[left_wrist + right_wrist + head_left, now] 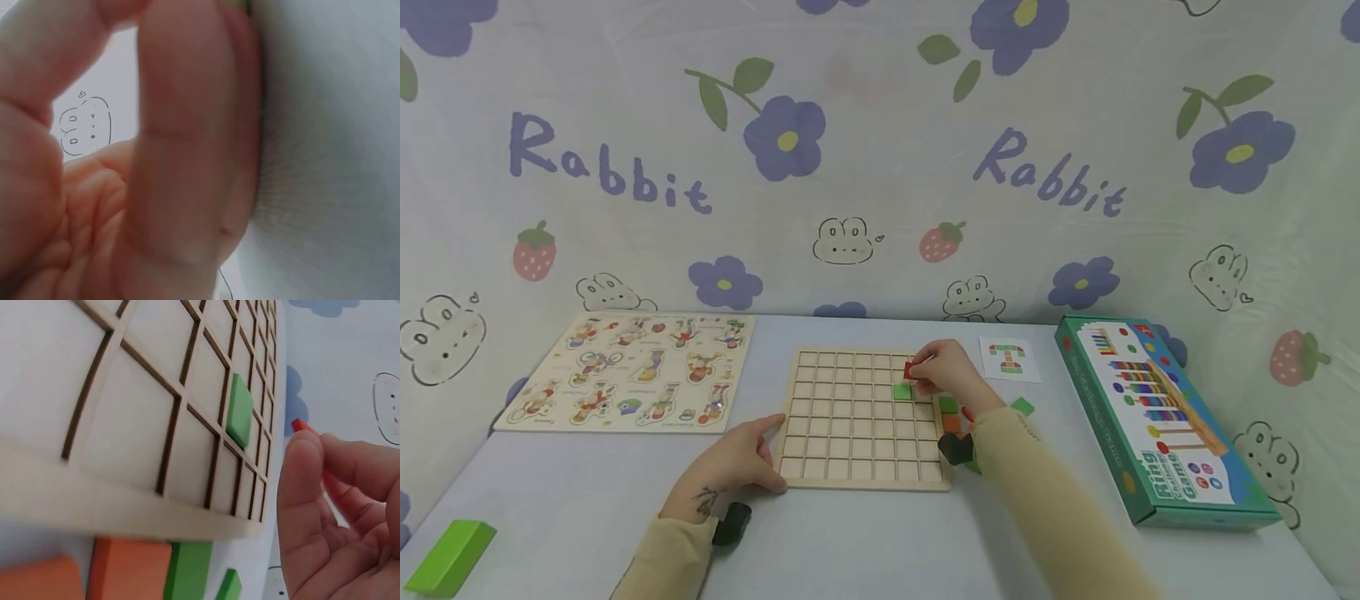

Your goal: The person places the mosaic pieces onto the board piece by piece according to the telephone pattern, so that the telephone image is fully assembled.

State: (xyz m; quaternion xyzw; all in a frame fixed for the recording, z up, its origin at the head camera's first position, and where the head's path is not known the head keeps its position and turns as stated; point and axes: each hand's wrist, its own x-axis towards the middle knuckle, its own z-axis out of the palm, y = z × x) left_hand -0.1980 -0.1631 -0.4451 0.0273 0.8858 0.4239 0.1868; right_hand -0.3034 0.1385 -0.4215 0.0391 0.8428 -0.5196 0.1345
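A square wooden grid board (pixel 862 419) lies flat on the table. My left hand (pixel 730 462) rests at its left side, thumb at the near corner and index fingertip higher along the edge; in the left wrist view the fingers (pixel 181 150) fill most of the picture. Over the far right part of the board, my right hand (pixel 951 371) pinches a small red tile (pixel 908 370) between thumb and fingertips. In the right wrist view a corner of the red tile (pixel 297 424) sticks out past them. One green tile (pixel 902 392) sits in a cell just nearer than the red one.
Right of the board lie loose green and orange tiles (pixel 951 424), partly hidden by the right sleeve. Behind them is a pattern card (pixel 1009 359). A green game box (pixel 1165 425) stands right, a picture puzzle board (pixel 628 371) left, and a green block (pixel 451 557) front left.
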